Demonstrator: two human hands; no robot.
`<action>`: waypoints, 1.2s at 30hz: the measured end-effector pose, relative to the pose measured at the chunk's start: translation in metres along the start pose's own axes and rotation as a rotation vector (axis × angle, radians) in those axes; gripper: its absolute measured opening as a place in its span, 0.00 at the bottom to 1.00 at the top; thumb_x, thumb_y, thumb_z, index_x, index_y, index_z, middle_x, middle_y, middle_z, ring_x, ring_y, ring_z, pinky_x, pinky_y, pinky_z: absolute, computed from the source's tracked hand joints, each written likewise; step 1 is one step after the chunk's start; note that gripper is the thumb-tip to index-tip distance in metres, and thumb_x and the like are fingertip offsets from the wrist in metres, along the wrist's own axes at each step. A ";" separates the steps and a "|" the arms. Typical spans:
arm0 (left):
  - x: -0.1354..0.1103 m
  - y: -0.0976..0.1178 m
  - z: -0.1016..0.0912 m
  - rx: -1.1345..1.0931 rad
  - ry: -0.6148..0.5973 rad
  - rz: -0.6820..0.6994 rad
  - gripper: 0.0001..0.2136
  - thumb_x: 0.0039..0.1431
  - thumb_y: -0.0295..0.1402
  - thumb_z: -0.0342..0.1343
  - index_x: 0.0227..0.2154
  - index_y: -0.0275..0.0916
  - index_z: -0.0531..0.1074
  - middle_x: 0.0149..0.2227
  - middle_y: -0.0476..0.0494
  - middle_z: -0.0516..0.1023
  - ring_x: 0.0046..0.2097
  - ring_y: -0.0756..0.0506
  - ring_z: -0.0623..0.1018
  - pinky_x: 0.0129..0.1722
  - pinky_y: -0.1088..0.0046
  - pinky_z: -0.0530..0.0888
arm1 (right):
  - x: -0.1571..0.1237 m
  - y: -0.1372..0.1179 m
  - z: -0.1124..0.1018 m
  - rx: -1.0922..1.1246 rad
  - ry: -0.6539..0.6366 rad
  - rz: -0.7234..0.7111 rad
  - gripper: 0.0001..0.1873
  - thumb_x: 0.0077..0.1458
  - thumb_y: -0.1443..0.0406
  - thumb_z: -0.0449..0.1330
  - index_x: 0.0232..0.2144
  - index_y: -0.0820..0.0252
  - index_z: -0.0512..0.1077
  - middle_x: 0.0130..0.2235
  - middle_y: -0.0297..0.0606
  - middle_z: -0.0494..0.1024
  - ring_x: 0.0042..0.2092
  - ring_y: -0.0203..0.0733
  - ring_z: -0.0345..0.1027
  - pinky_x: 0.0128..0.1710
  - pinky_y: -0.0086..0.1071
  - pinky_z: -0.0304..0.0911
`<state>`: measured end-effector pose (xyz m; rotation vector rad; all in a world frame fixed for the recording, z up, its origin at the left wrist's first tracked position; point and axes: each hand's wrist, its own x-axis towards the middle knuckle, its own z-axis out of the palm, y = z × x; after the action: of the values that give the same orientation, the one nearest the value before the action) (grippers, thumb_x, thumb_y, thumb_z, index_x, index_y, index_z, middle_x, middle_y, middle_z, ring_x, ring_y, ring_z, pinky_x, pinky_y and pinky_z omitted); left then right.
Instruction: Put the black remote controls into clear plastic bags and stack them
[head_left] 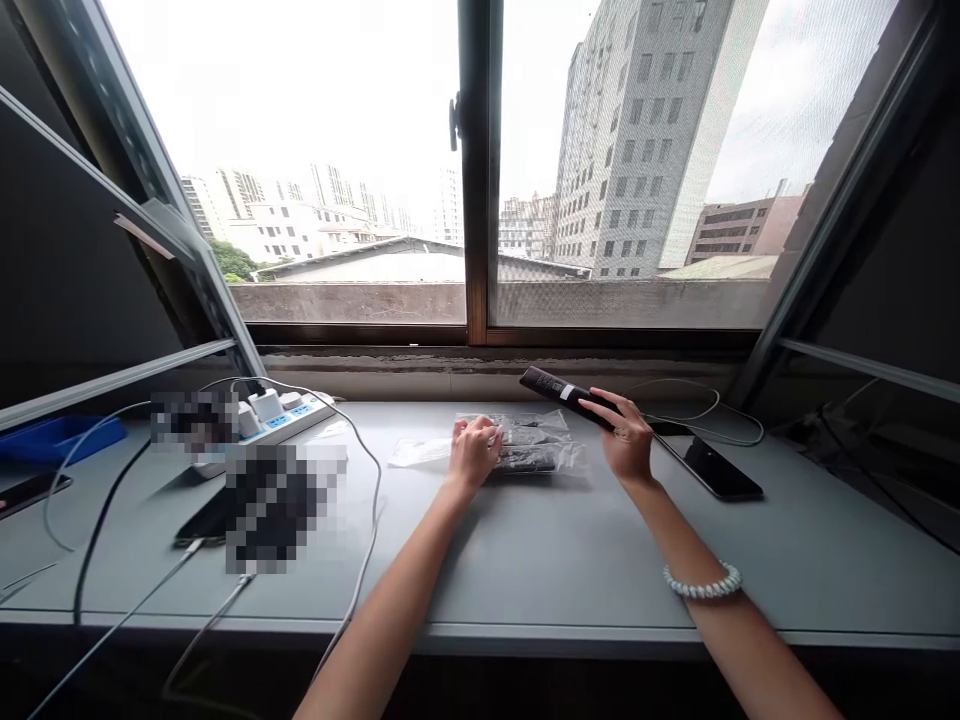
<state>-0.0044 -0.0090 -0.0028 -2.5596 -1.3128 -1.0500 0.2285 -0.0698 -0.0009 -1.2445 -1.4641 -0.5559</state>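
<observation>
My right hand (628,438) grips a long, slim black object (546,383), held tilted above the desk. Small print and a white label show on its surface; its exact kind is unclear. My left hand (475,450) has its fingers curled on clear plastic bags (559,425) lying on the desk. Dark, elongated items (525,462) show through the plastic, partly hidden by glare and my fingers. A pale, flat piece of plastic (416,453) sticks out left of that hand.
A phone (724,470) lies right of my right hand. At left are a power strip (300,418) with plugged-in chargers, several cables, a blue tray (67,440) and blurred-out devices. The grey desk (555,570) stands against a window, between metal frames.
</observation>
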 end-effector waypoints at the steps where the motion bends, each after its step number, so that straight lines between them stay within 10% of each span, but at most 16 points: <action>1: 0.000 -0.002 0.000 -0.011 0.009 -0.006 0.11 0.60 0.32 0.48 0.25 0.40 0.73 0.37 0.48 0.75 0.36 0.49 0.74 0.48 0.65 0.61 | 0.000 0.001 0.000 0.012 -0.006 -0.009 0.22 0.53 0.74 0.47 0.41 0.48 0.74 0.47 0.34 0.73 0.46 0.40 0.67 0.48 0.39 0.63; 27: 0.004 0.000 0.007 -0.007 0.088 -0.112 0.12 0.52 0.33 0.54 0.40 0.40 0.65 0.41 0.43 0.70 0.44 0.43 0.71 0.47 0.64 0.60 | 0.003 -0.004 -0.005 -0.056 -0.036 0.005 0.25 0.50 0.78 0.48 0.39 0.46 0.75 0.47 0.30 0.74 0.46 0.40 0.67 0.45 0.34 0.65; 36: 0.008 -0.002 0.003 0.014 0.088 -0.054 0.08 0.59 0.29 0.47 0.26 0.40 0.69 0.39 0.45 0.73 0.36 0.46 0.72 0.48 0.62 0.61 | 0.004 -0.009 -0.003 0.018 -0.015 0.215 0.17 0.55 0.56 0.54 0.44 0.55 0.71 0.44 0.39 0.76 0.28 0.36 0.71 0.28 0.29 0.66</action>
<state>-0.0017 -0.0014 -0.0007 -2.4509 -1.3699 -1.1443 0.2218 -0.0738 0.0061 -1.3743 -1.3244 -0.3887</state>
